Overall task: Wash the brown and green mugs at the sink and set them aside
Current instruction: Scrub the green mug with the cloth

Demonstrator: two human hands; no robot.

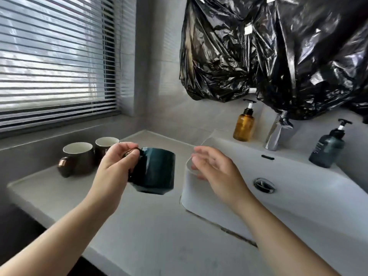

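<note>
Black plastic sheeting across the upper right of the frame hides the wall behind it and the top of the faucet. The right hand is motion-blurred. Its fingers are loosely spread and hold nothing, above the left rim of the sink.

The green mug hangs in the air at centre frame, over the counter just left of the sink. The left hand grips its handle, which the curled fingers and thumb mostly hide. The mug's body lies to the right of those fingers.

There are three mugs: one green and two brown. The front brown mug and the rear brown mug, partly behind the left hand, stand upright at middle left. There are two pump bottles, an amber bottle and a dark bottle.
</note>
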